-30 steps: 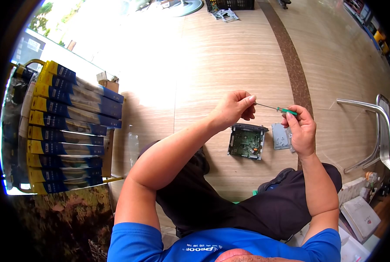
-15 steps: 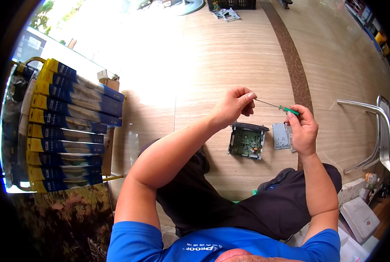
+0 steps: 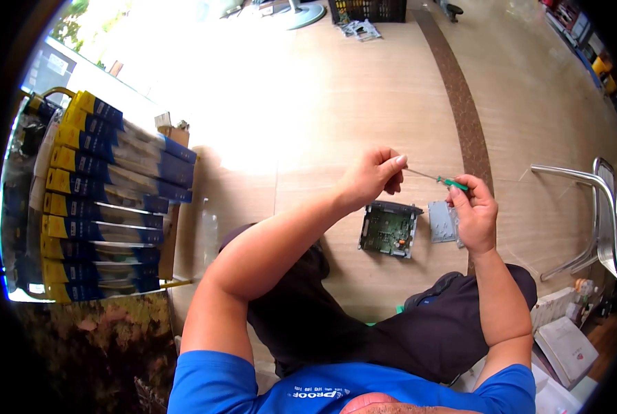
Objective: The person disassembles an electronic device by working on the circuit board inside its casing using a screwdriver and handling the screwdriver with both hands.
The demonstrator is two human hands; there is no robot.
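Observation:
My right hand (image 3: 474, 210) grips the green handle of a small screwdriver (image 3: 452, 183), its thin shaft pointing left. The fingers of my left hand (image 3: 377, 176) are pinched together at the tip of the shaft; whether a small part is between them is too small to tell. Below the hands, an open electronic unit (image 3: 389, 231) with a green circuit board and dark front lies on the floor. Beside it on the right is a flat grey metal plate (image 3: 442, 222), next to a clear bag partly hidden by my right hand.
Blue and yellow packages (image 3: 105, 200) hang on a rack at the left. A metal-framed chair (image 3: 602, 214) stands at the right. A black crate (image 3: 370, 10) and metal pieces (image 3: 359, 30) are at the top. A book (image 3: 566, 350) lies at the lower right.
The view has shifted slightly, so the floor objects appear a little lower. Both hands keep the same hold, with the screwdriver still between them.

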